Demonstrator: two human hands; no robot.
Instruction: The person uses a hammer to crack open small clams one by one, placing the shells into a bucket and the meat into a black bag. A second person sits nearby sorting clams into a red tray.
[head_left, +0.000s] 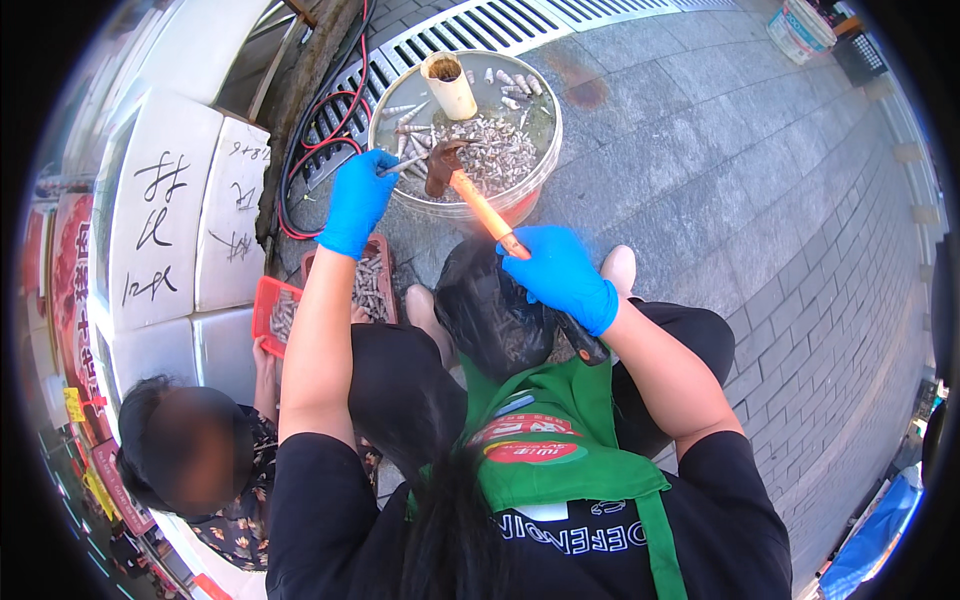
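My left hand (361, 196), in a blue glove, pinches a slender spiral shell (403, 165) over the left side of a round lid or board on a bucket (556, 127). In my right hand (561, 271), also gloved, is a claw hammer (480, 206), its rusty head beside the shell's far end; whether they touch I cannot tell. Broken shell pieces (499, 154) are heaped under and behind the hammer head. Whole spiral shells (517, 82) lie farther back, and others at the left. A pale upright tube (454, 94) stands on the bucket's top.
Beside my left forearm are a red basket (262, 307) and a pinkish tray (390, 277), both with shells; another person's hand (262, 356) holds the basket. A black plastic bag (480, 315) sits between my legs. Black and red hoses (285, 187) lie by the drain grate (480, 26). White boxes (157, 217) stand left.
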